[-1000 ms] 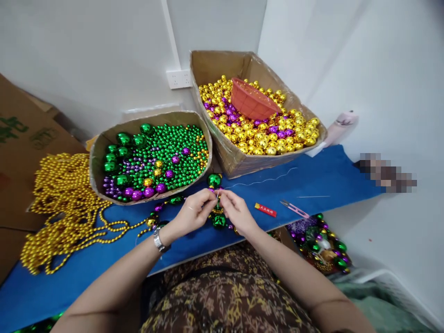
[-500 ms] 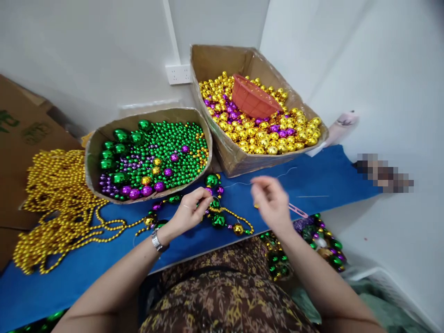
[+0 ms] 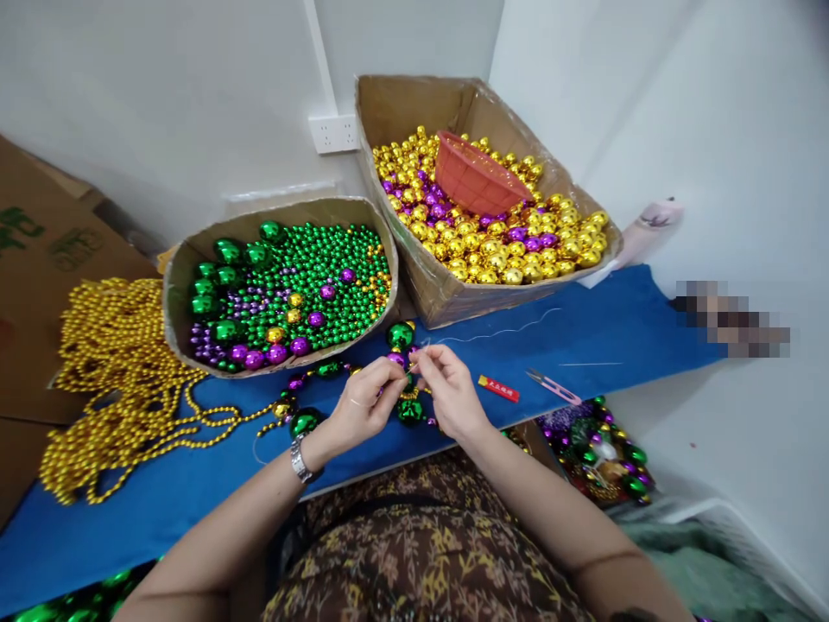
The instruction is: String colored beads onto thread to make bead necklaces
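Observation:
My left hand (image 3: 370,399), with a metal watch at its wrist, pinches a thin thread over the bead garland. Fingertip to fingertip with it, my right hand (image 3: 452,393) is also closed in a pinch on the thread; the exact grip is partly hidden. Under and around the hands lies the garland (image 3: 409,410) of green, purple and gold beads, partly covered by the fingers. A loose pale thread (image 3: 498,331) runs over the blue cloth behind my right hand. To its right lie a small red packet (image 3: 498,389) and pink thread snips (image 3: 560,388).
Behind the hands stand a carton (image 3: 169,315) of green, purple and gold beads and a larger carton (image 3: 446,304) of gold and purple beads with a red basket (image 3: 479,177) inside. Gold bead strands (image 3: 110,345) heap at left. A needle-like sliver (image 3: 591,364) lies right.
My right hand has moved left and down to meet my left hand, uncovering the red packet. The fingertips of both hands are now together above the garland.

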The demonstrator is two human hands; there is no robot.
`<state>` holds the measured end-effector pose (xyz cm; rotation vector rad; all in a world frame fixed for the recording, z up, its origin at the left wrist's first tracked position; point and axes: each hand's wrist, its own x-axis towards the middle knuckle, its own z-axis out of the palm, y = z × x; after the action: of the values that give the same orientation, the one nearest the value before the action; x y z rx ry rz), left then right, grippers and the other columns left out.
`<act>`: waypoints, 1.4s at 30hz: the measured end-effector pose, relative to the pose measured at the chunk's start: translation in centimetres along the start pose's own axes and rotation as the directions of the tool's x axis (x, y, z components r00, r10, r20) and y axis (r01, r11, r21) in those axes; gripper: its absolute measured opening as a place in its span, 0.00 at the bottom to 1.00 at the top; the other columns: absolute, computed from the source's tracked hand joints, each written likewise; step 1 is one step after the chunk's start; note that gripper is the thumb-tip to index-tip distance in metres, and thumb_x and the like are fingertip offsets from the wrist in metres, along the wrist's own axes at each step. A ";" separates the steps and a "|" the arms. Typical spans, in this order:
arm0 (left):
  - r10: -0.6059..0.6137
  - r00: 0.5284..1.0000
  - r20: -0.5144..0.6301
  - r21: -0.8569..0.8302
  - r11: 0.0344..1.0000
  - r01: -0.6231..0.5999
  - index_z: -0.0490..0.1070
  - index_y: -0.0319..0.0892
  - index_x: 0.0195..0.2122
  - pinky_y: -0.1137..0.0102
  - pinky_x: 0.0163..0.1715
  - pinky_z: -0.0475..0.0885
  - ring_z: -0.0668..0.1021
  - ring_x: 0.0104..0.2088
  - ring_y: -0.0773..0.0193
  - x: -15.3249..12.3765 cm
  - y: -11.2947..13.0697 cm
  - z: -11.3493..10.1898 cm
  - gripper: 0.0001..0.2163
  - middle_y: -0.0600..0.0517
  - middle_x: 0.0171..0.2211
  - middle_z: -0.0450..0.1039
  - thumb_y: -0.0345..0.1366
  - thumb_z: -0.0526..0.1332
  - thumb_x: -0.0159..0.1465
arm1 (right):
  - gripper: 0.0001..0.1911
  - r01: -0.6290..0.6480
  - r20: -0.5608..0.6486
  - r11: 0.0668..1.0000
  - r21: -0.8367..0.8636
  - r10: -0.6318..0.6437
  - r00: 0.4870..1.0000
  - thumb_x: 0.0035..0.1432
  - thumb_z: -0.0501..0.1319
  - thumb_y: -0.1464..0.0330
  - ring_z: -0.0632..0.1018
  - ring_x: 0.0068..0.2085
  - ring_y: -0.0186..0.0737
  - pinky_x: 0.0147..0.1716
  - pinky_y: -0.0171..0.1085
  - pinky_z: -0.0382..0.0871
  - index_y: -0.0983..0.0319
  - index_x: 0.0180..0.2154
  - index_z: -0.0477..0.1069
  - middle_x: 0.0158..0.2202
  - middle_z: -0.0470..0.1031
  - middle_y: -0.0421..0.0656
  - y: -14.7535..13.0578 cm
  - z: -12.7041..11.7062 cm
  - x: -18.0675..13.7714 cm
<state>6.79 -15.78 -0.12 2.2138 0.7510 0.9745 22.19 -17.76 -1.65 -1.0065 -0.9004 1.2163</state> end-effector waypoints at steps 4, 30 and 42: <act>-0.130 0.982 -0.139 -0.162 0.981 0.107 0.68 0.40 0.34 0.71 0.33 0.68 0.72 0.33 0.66 -0.6 -0.4 0.3 0.07 0.49 0.35 0.70 0.35 0.54 0.68 | 0.18 -0.100 0.095 0.969 0.227 0.080 0.992 0.53 0.64 0.52 0.74 0.32 0.33 0.31 0.31 0.71 0.57 0.34 0.63 0.30 0.71 0.37 -0.5 -0.4 0.7; -0.466 0.882 -0.073 -0.592 0.731 0.338 0.75 0.39 0.37 0.72 0.27 0.75 0.77 0.25 0.69 0.3 -2.0 -1.0 0.07 0.49 0.33 0.78 0.36 0.66 0.60 | 0.16 -0.034 0.540 0.993 -0.110 0.088 0.837 0.60 0.59 0.54 0.75 0.22 0.24 0.21 0.29 0.69 0.60 0.34 0.63 0.53 0.73 0.46 0.1 -1.4 4.3; -0.396 0.912 -0.103 -0.578 0.770 0.269 0.74 0.39 0.33 0.71 0.29 0.75 0.76 0.27 0.70 -0.2 -1.9 -1.3 0.05 0.48 0.39 0.73 0.35 0.63 0.62 | 0.12 0.331 0.572 0.874 -0.356 -0.076 0.816 0.64 0.55 0.58 0.75 0.31 0.34 0.32 0.35 0.72 0.59 0.35 0.67 0.29 0.71 0.39 -0.6 -1.5 5.5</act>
<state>5.19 -14.36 -0.85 1.4220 0.8030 1.0932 24.54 -12.51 -1.47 -0.8807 -1.7623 1.1441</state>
